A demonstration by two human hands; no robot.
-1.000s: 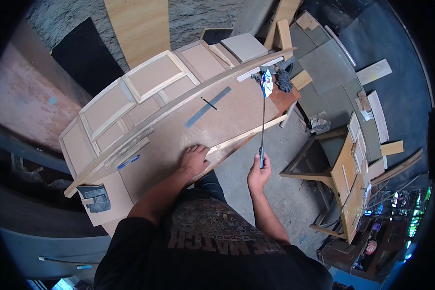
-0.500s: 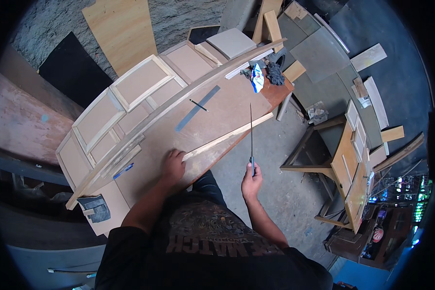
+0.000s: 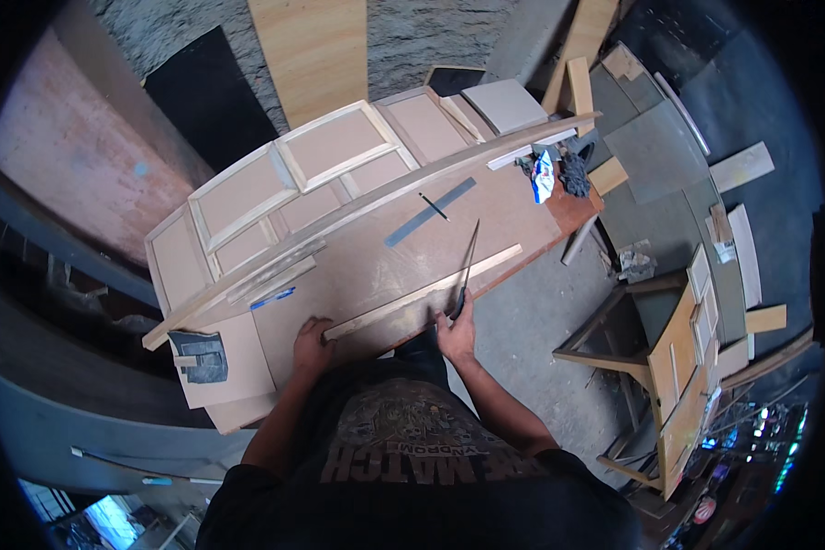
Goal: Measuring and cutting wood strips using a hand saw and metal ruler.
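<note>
My left hand (image 3: 313, 341) grips the left end of a long pale wooden strip (image 3: 385, 307), which lies along the near edge of the board-topped bench (image 3: 330, 275). My right hand (image 3: 456, 332) is closed on the handle of a long, narrow-bladed tool (image 3: 470, 252), at the bench's near edge. Its blade points away from me, over the strip. Farther back on the board, a dark pencil (image 3: 435, 206) lies across a flat grey bar (image 3: 408, 225). A blue pen (image 3: 273, 298) lies to the left.
Framed panels (image 3: 335, 115) and a long batten (image 3: 367, 212) run along the bench's back. A white-and-blue packet (image 3: 543, 174) and dark rags (image 3: 575, 171) sit at its right end. A second wooden table (image 3: 669, 367) stands to my right, with dark sheets (image 3: 660, 147) behind it.
My right hand has moved toward the bench with the tool, whose blade now crosses the strip. My left hand has moved to the strip's end. The view has shifted.
</note>
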